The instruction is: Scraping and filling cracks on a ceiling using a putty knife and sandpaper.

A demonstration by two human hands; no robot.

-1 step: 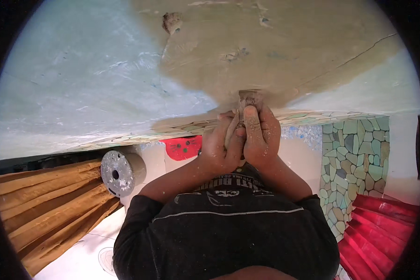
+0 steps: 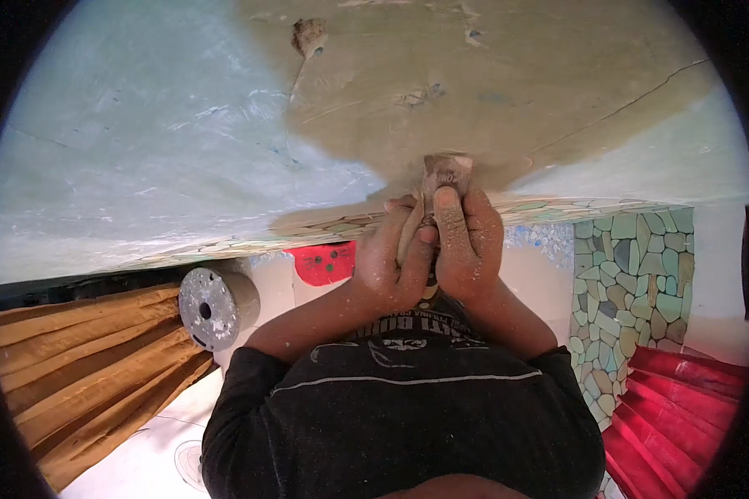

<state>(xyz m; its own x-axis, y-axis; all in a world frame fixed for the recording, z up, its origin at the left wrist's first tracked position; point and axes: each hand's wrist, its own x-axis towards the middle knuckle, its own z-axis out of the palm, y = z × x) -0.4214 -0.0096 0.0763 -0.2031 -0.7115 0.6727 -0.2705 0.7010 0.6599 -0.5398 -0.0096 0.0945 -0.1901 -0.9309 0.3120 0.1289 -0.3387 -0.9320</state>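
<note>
Both hands are raised together in front of my chest, against a pale blue-green plastered surface (image 2: 183,150) with a large brown patch (image 2: 508,100). My right hand (image 2: 468,249) is closed on a small, dusty scraper (image 2: 448,170), its thumb flat on the blade. The blade's far edge meets the brown patch. Pressed close beside it, my left hand (image 2: 391,258) is closed too, fingers curled around the scraper's lower part, which is mostly hidden. Pale dust coats the fingers of both hands.
A rough hole (image 2: 310,35) and a long crack (image 2: 649,90) mark the surface. To the left are a speckled grey cylinder (image 2: 210,309) and a draped orange-brown curtain (image 2: 91,358). On the right, a stone-patterned wall (image 2: 632,283) stands beside a red curtain (image 2: 682,416).
The scraper's blade has shifted slightly away from me along the brown patch, and more of its face shows. Both hands keep the same grip.
</note>
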